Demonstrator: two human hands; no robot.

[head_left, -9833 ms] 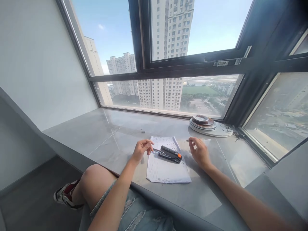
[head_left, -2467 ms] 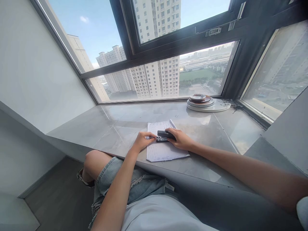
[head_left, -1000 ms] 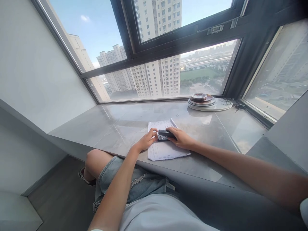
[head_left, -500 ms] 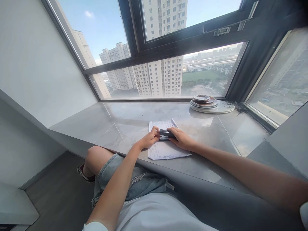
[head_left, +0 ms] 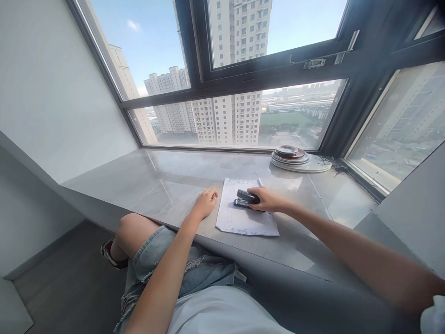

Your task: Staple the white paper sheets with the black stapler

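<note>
A black stapler [head_left: 245,198] is over the written paper sheets [head_left: 239,221], its jaw pointing left and its upper arm raised from the base. My right hand [head_left: 266,200] is wrapped round the stapler's rear end. Just left of the paper, my left hand [head_left: 206,203] is near the grey stone sill, its fingers curled together. Whatever those fingers may hold is hidden from view. The paper lies flat under the stapler, with a rolled or folded edge at its top right corner.
A stack of plates [head_left: 290,155] stands on a white board [head_left: 318,163] at the back right of the sill [head_left: 184,185]. Dark-framed windows [head_left: 239,88] rise behind it. My bent knee [head_left: 134,234] is below the sill's front edge.
My left hand has come away from the stapler's front and moved left, off the paper. My right hand still grips the stapler. The view has turned slightly.
</note>
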